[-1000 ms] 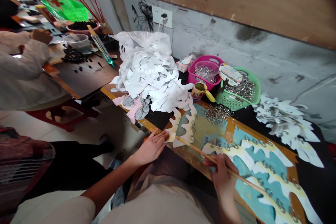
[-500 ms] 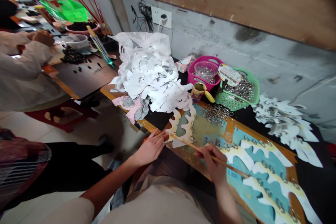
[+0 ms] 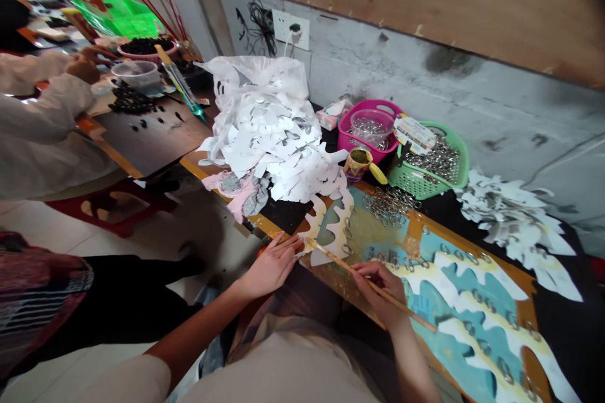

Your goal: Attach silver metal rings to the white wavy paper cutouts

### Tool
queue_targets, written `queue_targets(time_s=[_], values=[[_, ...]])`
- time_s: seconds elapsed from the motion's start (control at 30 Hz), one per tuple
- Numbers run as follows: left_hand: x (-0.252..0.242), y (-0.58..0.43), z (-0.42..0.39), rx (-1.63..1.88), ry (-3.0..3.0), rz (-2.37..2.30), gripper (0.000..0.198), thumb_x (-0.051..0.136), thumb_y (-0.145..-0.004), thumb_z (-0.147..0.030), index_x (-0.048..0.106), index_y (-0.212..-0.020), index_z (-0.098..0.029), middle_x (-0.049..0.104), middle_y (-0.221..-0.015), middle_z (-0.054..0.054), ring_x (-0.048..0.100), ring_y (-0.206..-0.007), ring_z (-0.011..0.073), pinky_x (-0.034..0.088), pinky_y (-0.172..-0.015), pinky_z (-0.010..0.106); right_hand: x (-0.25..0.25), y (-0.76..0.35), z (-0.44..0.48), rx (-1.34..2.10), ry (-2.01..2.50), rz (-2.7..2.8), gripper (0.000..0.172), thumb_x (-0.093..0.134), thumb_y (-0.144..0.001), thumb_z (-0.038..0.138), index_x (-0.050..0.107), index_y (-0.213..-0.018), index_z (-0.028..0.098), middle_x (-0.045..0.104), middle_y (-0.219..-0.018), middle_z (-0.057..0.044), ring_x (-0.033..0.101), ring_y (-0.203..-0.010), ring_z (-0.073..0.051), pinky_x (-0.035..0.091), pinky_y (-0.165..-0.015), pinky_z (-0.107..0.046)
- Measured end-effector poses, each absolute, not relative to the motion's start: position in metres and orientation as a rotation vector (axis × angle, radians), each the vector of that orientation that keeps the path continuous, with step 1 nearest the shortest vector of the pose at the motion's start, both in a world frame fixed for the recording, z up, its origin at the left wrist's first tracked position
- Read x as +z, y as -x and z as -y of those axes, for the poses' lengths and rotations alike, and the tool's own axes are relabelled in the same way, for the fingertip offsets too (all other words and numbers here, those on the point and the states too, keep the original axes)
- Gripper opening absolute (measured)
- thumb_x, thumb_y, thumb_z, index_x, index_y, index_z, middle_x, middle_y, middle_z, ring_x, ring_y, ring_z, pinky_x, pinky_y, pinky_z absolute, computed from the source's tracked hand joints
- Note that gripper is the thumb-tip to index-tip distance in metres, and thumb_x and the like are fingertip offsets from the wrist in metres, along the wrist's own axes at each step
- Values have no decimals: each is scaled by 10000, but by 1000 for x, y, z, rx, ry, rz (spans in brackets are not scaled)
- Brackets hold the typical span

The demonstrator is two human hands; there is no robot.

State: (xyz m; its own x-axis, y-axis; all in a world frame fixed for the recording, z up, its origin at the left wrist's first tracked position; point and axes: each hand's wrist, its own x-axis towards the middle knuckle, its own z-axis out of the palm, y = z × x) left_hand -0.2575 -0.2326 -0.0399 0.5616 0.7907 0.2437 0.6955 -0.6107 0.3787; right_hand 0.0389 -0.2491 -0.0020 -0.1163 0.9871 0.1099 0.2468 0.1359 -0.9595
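Observation:
My left hand [image 3: 271,266] rests flat on the near end of a white scalloped paper cutout [image 3: 331,230], fingers apart, at the edge of a paint-stained board [image 3: 378,233]. My right hand [image 3: 380,293] grips a long thin wooden stick [image 3: 338,262], its tip on the paper by my left fingers. More white cutouts [image 3: 477,321] lie along the board, with metal rings [image 3: 472,258] set along their edges. A loose heap of metal rings [image 3: 390,206] sits just beyond my right hand.
A white plastic bag [image 3: 258,85] spills cut paper [image 3: 293,164] beside a pink basket [image 3: 363,129] and a green basket [image 3: 428,167] of rings. More cut paper [image 3: 508,220] lies to the right. A co-worker's sleeve [image 3: 42,107] is at a table on the left.
My right hand has moved left along the board, and the stick has swung, its tip now reaching the paper by my left fingers. My left hand has hardly moved.

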Motion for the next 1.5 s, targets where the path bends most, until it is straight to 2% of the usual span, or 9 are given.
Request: queue_targets(time_s=[0.27, 0.43, 0.53, 0.77, 0.97, 1.03, 1.2, 1.33, 1.5], values=[[-34, 255, 232, 585, -2613, -1240, 272, 371, -993, -150, 563, -1181, -113, 606, -1338, 165, 496, -1337, 256, 250, -1202, 551, -6, -42, 248, 887, 1233, 1474, 58, 695, -851, 279, 695, -839, 222, 734, -955, -71, 713, -866, -217, 598, -721, -289], [-34, 254, 234, 553, -2624, -1227, 220, 404, -999, -204, 583, -1104, -130, 577, -1375, 165, 468, -1360, 262, 219, -1210, 560, -1, -48, 250, 1135, 1146, 1275, 112, 690, -864, 288, 670, -787, 210, 719, -882, -64, 718, -749, -216, 623, -665, -320], [-34, 255, 234, 542, -2644, -1226, 237, 433, -1000, -261, 573, -1137, -126, 577, -1372, 176, 458, -1367, 279, 223, -1204, 572, 5, -52, 247, 1186, 1184, 1338, 145, 698, -857, 300, 668, -754, 203, 716, -818, -57, 712, -704, -215, 616, -629, -306], [-37, 256, 234, 541, -2668, -1205, 303, 446, -989, -281, 547, -1210, -99, 558, -1385, 200, 473, -1352, 297, 192, -1206, 587, 9, -57, 241, 1134, 1242, 1388, 187, 687, -863, 335, 656, -741, 198, 724, -836, -71, 710, -745, -224, 613, -653, -316], [-36, 256, 235, 531, -2678, -1210, 371, 455, -985, -297, 503, -1287, -86, 549, -1392, 206, 454, -1366, 303, 193, -1201, 593, 13, -51, 244, 945, 1319, 1374, 113, 697, -858, 305, 690, -811, 202, 730, -877, -72, 711, -773, -216, 601, -669, -293], [-36, 256, 235, 521, -2680, -1209, 387, 459, -984, -301, 494, -1298, -79, 546, -1395, 208, 451, -1367, 304, 186, -1203, 592, 15, -47, 247, 998, 1272, 1358, 139, 697, -856, 309, 681, -766, 204, 723, -869, -68, 709, -783, -216, 596, -650, -280], [-36, 256, 235, 520, -2673, -1212, 410, 472, -974, -316, 493, -1308, -80, 545, -1395, 209, 450, -1367, 307, 177, -1206, 588, 18, -48, 248, 1159, 1225, 1229, 234, 718, -836, 307, 622, -650, 202, 666, -702, -24, 667, -626, -181, 595, -579, -283], [-36, 256, 235, 505, -2687, -1231, 407, 459, -980, -326, 492, -1304, -83, 553, -1388, 208, 459, -1362, 302, 182, -1208, 576, 16, -56, 243, 1225, 1212, 1245, 211, 724, -835, 288, 618, -675, 200, 681, -771, -43, 676, -693, -194, 606, -624, -308], [-37, 256, 236, 482, -2686, -1236, 401, 460, -980, -324, 490, -1294, -76, 542, -1399, 209, 441, -1375, 299, 166, -1211, 576, 14, -55, 239, 1357, 1142, 1177, 284, 740, -820, 323, 567, -632, 199, 639, -706, -22, 657, -654, -187, 596, -560, -292]])
